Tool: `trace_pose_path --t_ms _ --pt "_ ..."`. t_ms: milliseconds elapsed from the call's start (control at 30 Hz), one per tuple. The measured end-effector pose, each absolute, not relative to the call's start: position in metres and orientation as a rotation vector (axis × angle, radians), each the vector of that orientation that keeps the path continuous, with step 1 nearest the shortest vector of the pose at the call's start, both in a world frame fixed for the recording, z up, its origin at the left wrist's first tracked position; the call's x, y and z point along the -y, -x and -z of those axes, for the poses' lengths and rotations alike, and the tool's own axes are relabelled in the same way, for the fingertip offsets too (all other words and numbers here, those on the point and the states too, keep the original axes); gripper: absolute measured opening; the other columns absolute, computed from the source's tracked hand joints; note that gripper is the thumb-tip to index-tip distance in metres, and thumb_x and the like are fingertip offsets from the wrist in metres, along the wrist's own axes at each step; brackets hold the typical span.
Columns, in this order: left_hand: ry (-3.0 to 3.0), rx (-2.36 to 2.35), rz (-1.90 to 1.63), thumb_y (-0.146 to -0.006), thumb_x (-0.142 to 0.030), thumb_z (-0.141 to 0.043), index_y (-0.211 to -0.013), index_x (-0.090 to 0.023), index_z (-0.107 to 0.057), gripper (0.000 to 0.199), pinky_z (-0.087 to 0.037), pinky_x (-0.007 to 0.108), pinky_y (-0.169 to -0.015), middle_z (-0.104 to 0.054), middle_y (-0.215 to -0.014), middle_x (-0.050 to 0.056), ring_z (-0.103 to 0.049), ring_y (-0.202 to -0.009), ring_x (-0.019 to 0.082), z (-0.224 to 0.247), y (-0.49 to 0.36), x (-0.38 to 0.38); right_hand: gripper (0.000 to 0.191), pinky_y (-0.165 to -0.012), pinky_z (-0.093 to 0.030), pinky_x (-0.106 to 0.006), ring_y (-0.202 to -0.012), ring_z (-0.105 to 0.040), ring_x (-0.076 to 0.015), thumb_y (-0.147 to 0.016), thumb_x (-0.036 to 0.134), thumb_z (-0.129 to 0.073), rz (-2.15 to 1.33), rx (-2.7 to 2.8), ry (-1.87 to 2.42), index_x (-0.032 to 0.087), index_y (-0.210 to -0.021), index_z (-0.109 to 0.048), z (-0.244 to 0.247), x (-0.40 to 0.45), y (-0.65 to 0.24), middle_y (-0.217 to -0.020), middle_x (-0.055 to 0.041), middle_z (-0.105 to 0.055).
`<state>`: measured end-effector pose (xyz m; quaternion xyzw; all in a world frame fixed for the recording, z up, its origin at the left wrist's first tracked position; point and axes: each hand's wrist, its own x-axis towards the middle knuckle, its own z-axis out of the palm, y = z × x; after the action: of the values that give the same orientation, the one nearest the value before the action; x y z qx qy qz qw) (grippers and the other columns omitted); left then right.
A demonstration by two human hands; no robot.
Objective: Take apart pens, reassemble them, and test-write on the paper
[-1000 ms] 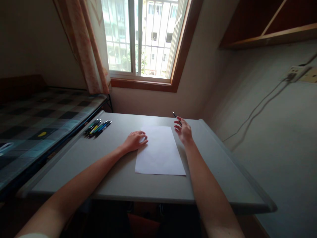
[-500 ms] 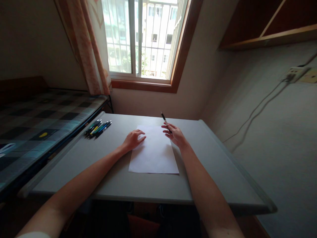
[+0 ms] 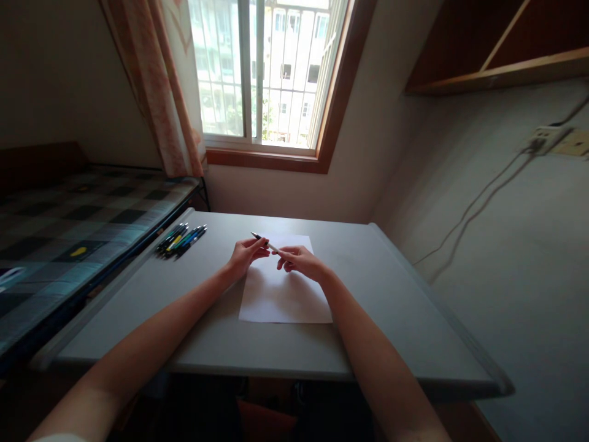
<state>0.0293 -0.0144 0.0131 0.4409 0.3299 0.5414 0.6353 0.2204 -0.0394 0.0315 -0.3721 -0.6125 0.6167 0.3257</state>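
Head view: pen (image 3: 273, 247) bridges left hand (image 3: 243, 254) and right hand (image 3: 301, 260), both apparently pinching it.

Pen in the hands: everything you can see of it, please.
The pen is slim and straight, dark toward its far-left end and pale toward the right hand; it looks like plastic. It slants, dark end farther from the person, over the sheet of paper. The right fingers grip the pale end, while the left hand pinches the darker part. Fingers hide some of it; any lettering is too small to tell.
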Motion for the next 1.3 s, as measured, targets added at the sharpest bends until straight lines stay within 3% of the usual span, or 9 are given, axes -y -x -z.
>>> trace_pose_path --t_ms 300,633,900,1300 --pt "-0.858 -0.842 -1.349 -0.070 -0.029 -0.067 -0.081 -0.009 -0.065 0.023 -0.052 0.028 -0.064 -0.064 -0.067 0.004 -0.062 -0.057 0.012 -0.005 -0.019 0.001 0.040 -0.057 -0.040 -0.020 -0.070 -0.058 -0.0106 -0.075 0.046 -0.062 -1.632 1.774 0.961 0.015 -0.100 -0.067 -0.035 0.043 -0.226 -0.091 -0.0095 -0.068" --pt "-0.962 -0.763 -1.225 -0.073 -0.030 -0.061 -0.085 -0.010 -0.063 0.023 -0.051 0.032 -0.067 -0.064 -0.068 0.005 -0.063 -0.061 0.015 -0.004 -0.022 0.003 0.039 -0.056 -0.041 -0.021 -0.067 -0.056 -0.0110 -0.073 0.047 -0.063 -1.512 1.893 0.948 0.015 -0.095 -0.070 -0.035 0.044 -0.223 -0.086 -0.0083 -0.068" --pt "-1.028 -0.819 -1.189 -0.070 -0.037 -0.063 -0.082 -0.011 -0.064 0.028 -0.046 0.026 -0.060 -0.062 -0.066 0.003 -0.061 -0.059 0.014 -0.008 -0.023 0.008 0.032 -0.056 -0.038 -0.022 -0.062 -0.053 -0.0097 -0.065 0.039 -0.071 -1.523 1.885 0.976 0.015 -0.086 -0.070 -0.037 0.046 -0.221 -0.074 -0.0036 -0.065" --pt "-1.063 -0.830 -1.156 -0.069 -0.039 -0.063 -0.083 -0.012 -0.064 0.030 -0.045 0.025 -0.059 -0.061 -0.068 0.004 -0.060 -0.060 0.014 -0.009 -0.024 0.008 0.039 -0.054 -0.037 -0.022 -0.060 -0.051 -0.0100 -0.063 0.043 -0.072 -1.549 1.902 0.954 0.014 -0.090 -0.070 -0.029 0.042 -0.224 -0.073 -0.0024 -0.064"
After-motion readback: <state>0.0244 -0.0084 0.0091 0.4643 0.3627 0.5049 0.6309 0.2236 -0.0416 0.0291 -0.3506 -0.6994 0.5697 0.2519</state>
